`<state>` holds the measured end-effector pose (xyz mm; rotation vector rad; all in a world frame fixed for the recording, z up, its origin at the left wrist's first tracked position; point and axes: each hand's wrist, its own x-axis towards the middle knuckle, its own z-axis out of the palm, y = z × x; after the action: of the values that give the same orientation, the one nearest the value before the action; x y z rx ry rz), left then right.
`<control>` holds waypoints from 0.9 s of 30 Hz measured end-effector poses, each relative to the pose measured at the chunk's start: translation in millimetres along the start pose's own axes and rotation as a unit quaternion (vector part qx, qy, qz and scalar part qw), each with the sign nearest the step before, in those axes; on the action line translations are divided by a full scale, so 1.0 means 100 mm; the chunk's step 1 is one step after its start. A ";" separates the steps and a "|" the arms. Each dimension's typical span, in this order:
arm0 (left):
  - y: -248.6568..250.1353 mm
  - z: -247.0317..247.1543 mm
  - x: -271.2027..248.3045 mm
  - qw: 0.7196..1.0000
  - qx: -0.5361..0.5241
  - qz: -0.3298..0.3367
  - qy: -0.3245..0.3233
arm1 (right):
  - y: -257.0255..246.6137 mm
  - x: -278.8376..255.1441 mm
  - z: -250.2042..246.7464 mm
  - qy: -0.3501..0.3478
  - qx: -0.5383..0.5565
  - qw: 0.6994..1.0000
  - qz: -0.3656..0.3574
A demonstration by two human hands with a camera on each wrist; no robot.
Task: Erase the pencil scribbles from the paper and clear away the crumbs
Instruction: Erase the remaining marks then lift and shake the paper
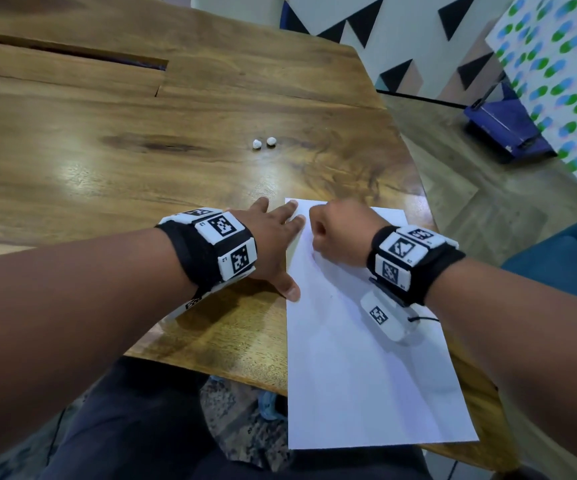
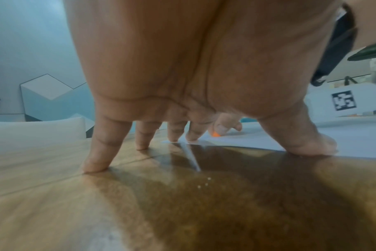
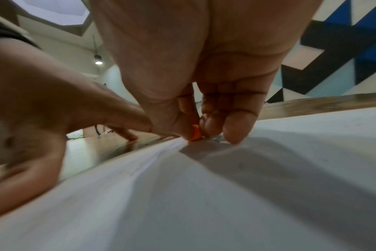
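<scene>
A white sheet of paper (image 1: 366,368) lies on the wooden table (image 1: 107,161), its near end hanging over the table's front edge. My left hand (image 1: 273,237) is spread flat, two fingertips and the thumb pressing the paper's left edge, the other fingers on the wood. My right hand (image 1: 335,226) is curled into a fist near the paper's far left corner and pinches a small orange eraser (image 3: 195,133) against the sheet. The orange eraser (image 2: 215,134) also shows past my left fingers. A few tiny pale crumbs (image 2: 204,183) lie on the wood under my left palm. The scribbles are hidden by my right hand.
Two small crumpled white balls (image 1: 264,142) lie on the table beyond my hands. The table's right edge runs close to the paper, with wooden floor and a blue object (image 1: 509,123) beyond it. A blue seat (image 1: 564,258) is at the right.
</scene>
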<state>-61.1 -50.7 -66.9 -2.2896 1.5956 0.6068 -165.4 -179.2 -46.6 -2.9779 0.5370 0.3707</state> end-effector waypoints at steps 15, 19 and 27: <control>0.02 -0.03 0.03 0.999 0.037 -0.019 0.000 | -0.04 0.15 -0.10 0.019 0.007 0.998 0.056; -0.02 -0.09 0.07 0.999 0.045 -0.026 0.011 | 0.09 -0.04 -0.09 0.020 0.040 0.999 0.031; -0.08 -0.26 0.15 0.998 0.051 -0.027 0.030 | 0.01 -0.73 0.21 -0.037 0.089 0.995 -0.034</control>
<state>-44.7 -72.3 -52.0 -2.2883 1.5489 0.4367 -236.9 -153.1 -48.2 -2.7918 0.4350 0.4029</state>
